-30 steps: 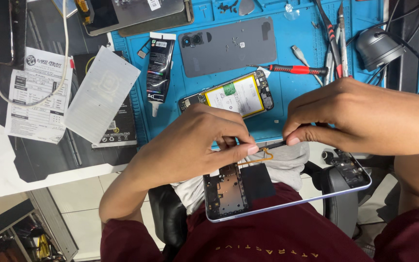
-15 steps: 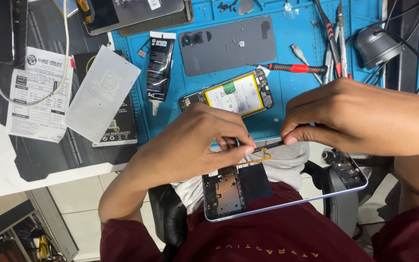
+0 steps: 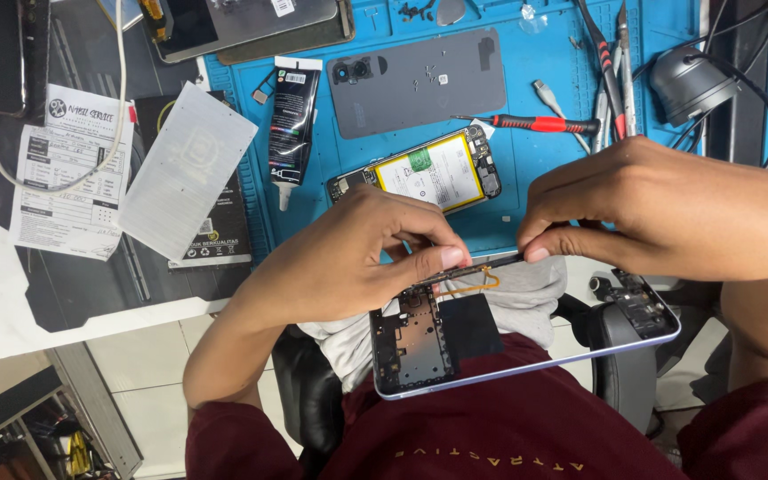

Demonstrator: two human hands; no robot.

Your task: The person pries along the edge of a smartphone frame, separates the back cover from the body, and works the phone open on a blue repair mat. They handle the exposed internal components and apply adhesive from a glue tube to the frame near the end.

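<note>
My left hand (image 3: 357, 258) grips the upper left edge of an opened phone frame (image 3: 508, 347) with a silvery rim, held over my lap. My right hand (image 3: 660, 209) pinches a thin dark tool (image 3: 473, 269) whose tip lies against the frame by my left thumb. An orange flex cable (image 3: 477, 283) loops just under the tool. The frame's inside shows a dark circuit area on the left and a bare black patch in the middle.
On the blue work mat (image 3: 544, 204) lie a second opened phone with a yellow battery (image 3: 420, 173), a grey back cover (image 3: 415, 80), a black glue tube (image 3: 291, 124), a red-handled screwdriver (image 3: 535, 123) and tweezers (image 3: 611, 62). Papers (image 3: 68, 182) lie at left.
The hands and phone frame have hardly shifted; the tool stays against the frame's upper edge.
</note>
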